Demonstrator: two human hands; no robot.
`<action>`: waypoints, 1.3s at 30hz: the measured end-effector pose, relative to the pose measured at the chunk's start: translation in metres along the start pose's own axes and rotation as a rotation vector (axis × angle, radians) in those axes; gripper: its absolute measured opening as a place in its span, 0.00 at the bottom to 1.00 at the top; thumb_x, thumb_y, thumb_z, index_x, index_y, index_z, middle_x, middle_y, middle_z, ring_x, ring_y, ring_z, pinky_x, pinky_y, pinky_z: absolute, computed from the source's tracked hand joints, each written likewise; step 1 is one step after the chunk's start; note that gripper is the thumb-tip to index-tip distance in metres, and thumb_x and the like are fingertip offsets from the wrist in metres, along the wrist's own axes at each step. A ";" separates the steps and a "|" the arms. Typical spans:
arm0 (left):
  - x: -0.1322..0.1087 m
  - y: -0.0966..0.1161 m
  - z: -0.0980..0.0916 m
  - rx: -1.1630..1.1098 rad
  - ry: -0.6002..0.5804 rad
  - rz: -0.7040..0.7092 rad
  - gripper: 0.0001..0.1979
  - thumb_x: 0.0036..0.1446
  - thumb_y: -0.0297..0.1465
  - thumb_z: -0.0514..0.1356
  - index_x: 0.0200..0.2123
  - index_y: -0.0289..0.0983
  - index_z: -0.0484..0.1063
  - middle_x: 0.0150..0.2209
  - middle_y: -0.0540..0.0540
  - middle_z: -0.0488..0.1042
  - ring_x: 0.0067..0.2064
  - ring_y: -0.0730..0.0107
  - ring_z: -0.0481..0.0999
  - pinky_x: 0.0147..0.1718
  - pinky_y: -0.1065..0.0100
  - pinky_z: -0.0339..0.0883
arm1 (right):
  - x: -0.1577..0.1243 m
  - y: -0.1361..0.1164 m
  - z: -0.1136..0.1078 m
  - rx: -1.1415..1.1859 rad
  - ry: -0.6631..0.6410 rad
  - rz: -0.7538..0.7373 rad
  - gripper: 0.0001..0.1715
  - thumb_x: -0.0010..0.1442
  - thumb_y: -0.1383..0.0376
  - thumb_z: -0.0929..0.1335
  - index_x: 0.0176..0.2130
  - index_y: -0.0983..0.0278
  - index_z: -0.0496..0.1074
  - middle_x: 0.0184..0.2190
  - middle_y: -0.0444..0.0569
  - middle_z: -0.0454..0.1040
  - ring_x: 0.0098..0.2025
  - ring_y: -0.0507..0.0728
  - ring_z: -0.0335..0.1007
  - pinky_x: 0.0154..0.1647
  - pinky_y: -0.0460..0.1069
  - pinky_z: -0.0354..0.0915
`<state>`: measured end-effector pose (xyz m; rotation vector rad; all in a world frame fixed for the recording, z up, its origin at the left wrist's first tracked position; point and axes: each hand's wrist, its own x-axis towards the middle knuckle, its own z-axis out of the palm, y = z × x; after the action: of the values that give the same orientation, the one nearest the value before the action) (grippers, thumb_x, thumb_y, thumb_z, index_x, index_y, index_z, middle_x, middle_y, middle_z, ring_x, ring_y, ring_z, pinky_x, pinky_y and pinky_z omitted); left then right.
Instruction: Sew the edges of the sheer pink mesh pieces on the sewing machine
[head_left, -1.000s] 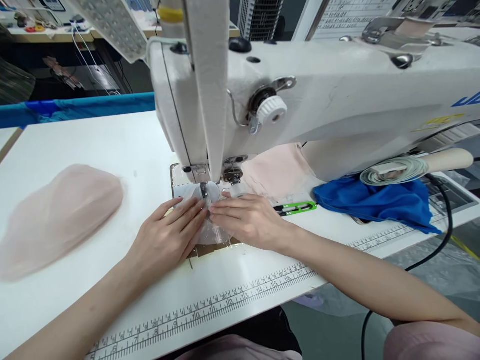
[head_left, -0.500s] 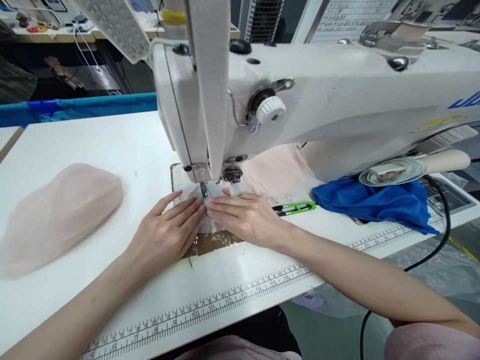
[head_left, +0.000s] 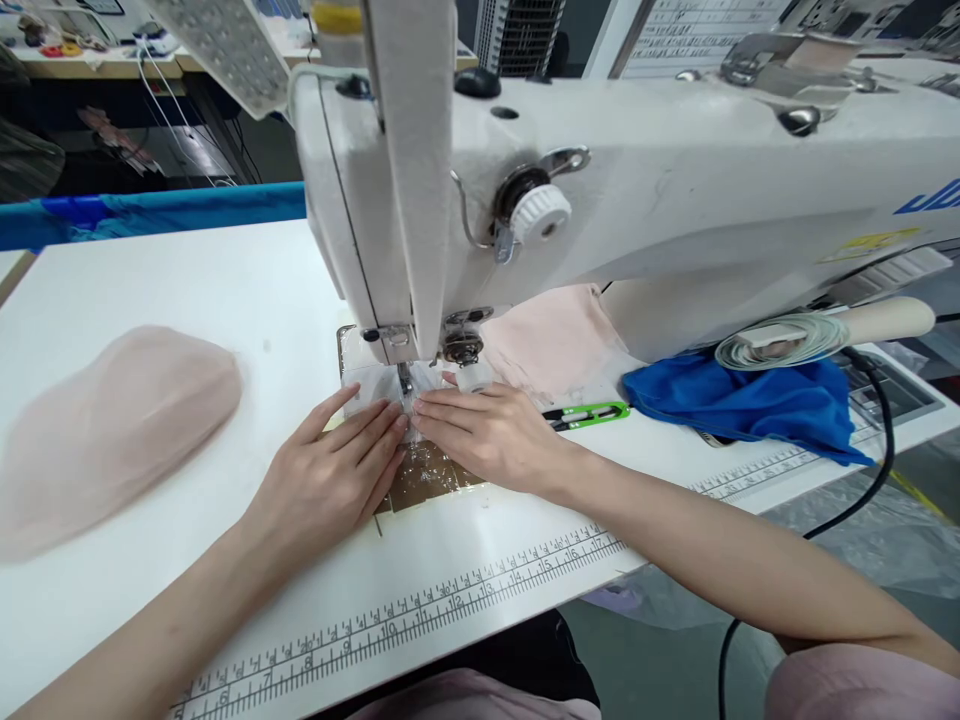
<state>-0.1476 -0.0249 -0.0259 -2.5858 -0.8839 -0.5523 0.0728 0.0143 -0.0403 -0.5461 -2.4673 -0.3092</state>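
Note:
My left hand (head_left: 334, 472) lies flat, fingers stretched out, on a small sheer white fabric piece (head_left: 375, 388) at the needle of a white sewing machine (head_left: 600, 200). My right hand (head_left: 487, 432) lies flat beside it, fingertips almost touching the left ones just in front of the presser foot (head_left: 406, 381). Both hands press the fabric down on the machine bed. A shiny brown taped patch (head_left: 431, 472) shows below the fingers.
A pile of sheer pink fabric pieces (head_left: 112, 430) lies at the left on the white table (head_left: 187, 290). Green thread snips (head_left: 592, 412), pink cloth (head_left: 555, 340), a blue cloth (head_left: 750, 405) and a tape roll (head_left: 780, 340) sit right of my hands. A ruler strip (head_left: 450, 600) runs along the front edge.
The fabric piece has fed away from me under the presser foot, and both hands have slid slightly forward with it. More of the brown patch is uncovered.

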 end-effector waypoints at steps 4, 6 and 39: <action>0.001 -0.003 0.003 0.023 -0.025 -0.027 0.14 0.64 0.27 0.56 0.51 0.30 0.72 0.48 0.38 0.79 0.49 0.57 0.79 0.57 0.47 0.66 | 0.001 0.001 0.003 -0.021 -0.036 0.042 0.14 0.66 0.74 0.62 0.42 0.66 0.77 0.43 0.48 0.81 0.46 0.53 0.77 0.56 0.53 0.68; 0.001 -0.002 0.003 0.036 -0.034 -0.033 0.15 0.65 0.28 0.56 0.52 0.29 0.72 0.49 0.37 0.78 0.50 0.55 0.79 0.57 0.47 0.66 | 0.002 0.001 0.003 -0.026 -0.040 0.063 0.15 0.66 0.74 0.62 0.42 0.67 0.77 0.43 0.48 0.81 0.45 0.54 0.77 0.57 0.54 0.68; 0.001 -0.012 0.013 0.000 -0.128 -0.225 0.22 0.67 0.37 0.52 0.57 0.28 0.69 0.55 0.36 0.74 0.57 0.52 0.73 0.63 0.48 0.54 | 0.004 0.006 -0.005 -0.042 -0.237 0.201 0.21 0.64 0.74 0.60 0.50 0.64 0.75 0.47 0.49 0.79 0.50 0.58 0.72 0.61 0.59 0.59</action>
<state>-0.1513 -0.0095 -0.0341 -2.5611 -1.2271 -0.4494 0.0747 0.0197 -0.0335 -0.8866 -2.6077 -0.2258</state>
